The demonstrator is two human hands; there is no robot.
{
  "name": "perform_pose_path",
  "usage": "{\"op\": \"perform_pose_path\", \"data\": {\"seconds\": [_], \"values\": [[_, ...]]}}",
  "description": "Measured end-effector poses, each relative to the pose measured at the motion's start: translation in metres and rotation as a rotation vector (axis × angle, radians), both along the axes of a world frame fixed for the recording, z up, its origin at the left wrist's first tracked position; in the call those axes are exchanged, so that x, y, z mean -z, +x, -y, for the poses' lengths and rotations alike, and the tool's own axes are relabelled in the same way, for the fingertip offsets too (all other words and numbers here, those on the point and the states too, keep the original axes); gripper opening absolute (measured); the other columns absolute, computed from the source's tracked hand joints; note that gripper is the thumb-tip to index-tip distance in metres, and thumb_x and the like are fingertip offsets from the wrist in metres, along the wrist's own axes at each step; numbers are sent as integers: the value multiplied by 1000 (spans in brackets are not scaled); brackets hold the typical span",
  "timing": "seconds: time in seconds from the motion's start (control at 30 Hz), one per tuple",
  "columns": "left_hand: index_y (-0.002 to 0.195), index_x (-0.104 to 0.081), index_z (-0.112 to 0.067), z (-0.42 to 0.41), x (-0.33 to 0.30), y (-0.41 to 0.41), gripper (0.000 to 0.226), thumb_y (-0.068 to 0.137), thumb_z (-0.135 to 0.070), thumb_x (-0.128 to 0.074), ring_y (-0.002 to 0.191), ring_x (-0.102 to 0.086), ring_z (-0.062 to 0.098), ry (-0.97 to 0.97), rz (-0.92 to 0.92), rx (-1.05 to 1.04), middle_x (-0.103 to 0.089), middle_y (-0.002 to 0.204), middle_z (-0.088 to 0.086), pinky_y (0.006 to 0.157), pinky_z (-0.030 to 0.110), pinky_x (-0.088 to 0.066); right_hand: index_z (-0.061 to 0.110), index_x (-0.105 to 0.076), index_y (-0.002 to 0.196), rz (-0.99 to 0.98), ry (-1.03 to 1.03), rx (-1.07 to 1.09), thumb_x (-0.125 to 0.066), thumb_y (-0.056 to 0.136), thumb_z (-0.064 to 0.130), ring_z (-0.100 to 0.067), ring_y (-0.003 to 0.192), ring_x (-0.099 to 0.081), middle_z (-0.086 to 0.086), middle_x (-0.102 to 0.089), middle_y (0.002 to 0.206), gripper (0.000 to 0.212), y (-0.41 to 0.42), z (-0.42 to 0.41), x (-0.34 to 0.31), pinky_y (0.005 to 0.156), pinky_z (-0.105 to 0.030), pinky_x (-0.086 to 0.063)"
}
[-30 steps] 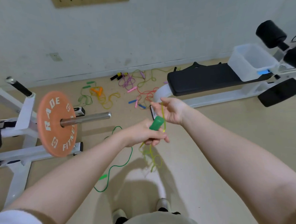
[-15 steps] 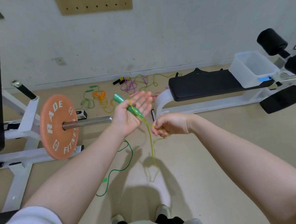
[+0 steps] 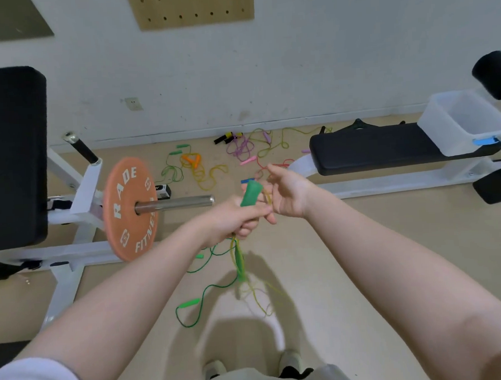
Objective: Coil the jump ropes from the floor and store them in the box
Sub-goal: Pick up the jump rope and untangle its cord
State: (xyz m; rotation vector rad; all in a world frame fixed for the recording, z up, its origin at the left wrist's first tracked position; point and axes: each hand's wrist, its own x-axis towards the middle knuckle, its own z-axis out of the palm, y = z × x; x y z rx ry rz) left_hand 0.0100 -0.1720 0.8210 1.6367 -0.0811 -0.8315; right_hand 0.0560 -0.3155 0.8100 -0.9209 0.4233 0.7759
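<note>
While an orange weight plate (image 3: pixel 130 209) on a bar juts in from the left and a black bench (image 3: pixel 386 147) carrying a clear box (image 3: pixel 454 121) sits to the right, tangled jump ropes (image 3: pixel 230 156) litter the floor by the wall. Both forearms reach forward at chest height. The left hand (image 3: pixel 234 216) grips a green handle (image 3: pixel 251 193), its yellow-green rope (image 3: pixel 240 266) dangling below in blurred loops; the right hand (image 3: pixel 288 192), touching beside it, seems to pinch a strand.

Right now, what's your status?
Left hand grips green handle, cord dangling. Right hand loops yellow-green cord. Box on bench, nothing blocking.
</note>
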Motion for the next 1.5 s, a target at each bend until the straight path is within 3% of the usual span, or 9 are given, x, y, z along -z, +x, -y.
{"op": "perform_pose_path", "data": {"seconds": [0.13,0.33,0.53,0.7,0.8,0.9,1.13,1.27,1.5], "values": [[93,-65,-8,-36,12,-17,22,95,-21,-48,43,-40,10,91,-143,100,-52,51,-3,50,21,-34,9,-46,89,20,60,147,-32,101,21,-6,29,-40,1,-53,49,22,4,-22,-14,31,-13,-33],[112,-56,-8,-58,9,-1,37,99,-31,-31,85,-68,14,-403,-307,-284,-71,89,0,101,34,-39,21,-53,84,387,-290,-434,-34,98,12,-1,34,-25,9,-42,47,26,-23,-37,-24,39,-16,-16],[108,-56,-10,-58,-14,8,33,100,-29,-30,77,-68,12,-667,-136,-453,-71,81,-1,70,27,-56,14,-53,77,393,-491,-673,-36,91,6,-6,36,-36,1,-45,55,23,-38,-47,-18,48,-21,-24],[96,-59,-13,-70,-22,7,21,99,-16,-39,46,-37,6,-444,97,-374,-39,50,-9,50,17,-35,11,-53,95,342,-579,-620,-38,90,0,-11,65,-56,-3,-59,75,19,-43,-58,-10,66,-23,-41],[94,-60,-12,-80,-19,2,17,97,-10,-43,46,-33,6,-283,177,-288,-37,49,-9,50,18,-30,15,-56,110,317,-310,-398,-44,73,8,-11,90,-60,1,-65,94,39,-36,-67,-17,84,-24,-44],[88,-62,-10,-93,-14,-5,18,96,-7,-46,46,-35,5,-186,192,-217,-39,48,-9,49,16,-30,10,-54,107,236,15,-140,-41,75,13,-17,77,-66,-5,-68,85,35,-27,-79,-30,78,-27,-54],[99,-63,-9,-132,-1,-18,16,96,-12,-48,59,-53,10,43,151,-111,-56,66,0,63,20,-48,13,-54,86,417,-233,-36,-34,96,14,-17,61,-56,0,-59,60,23,-25,-119,-42,59,-23,-50],[122,-53,-4,-156,5,-18,30,96,-18,-47,96,-63,22,-106,100,-298,-64,105,11,101,38,-42,15,-47,79,573,-378,-36,-32,98,14,-15,51,-39,-3,-44,60,24,-32,-145,-40,54,-23,-42],[128,-46,-18,-181,-14,-11,33,99,-27,-34,106,-58,11,-499,82,-449,-61,116,-2,92,33,-46,17,-48,86,691,-479,-149,-34,101,24,-11,54,-41,-1,-49,68,21,-48,-189,-26,58,-23,-40]]}}
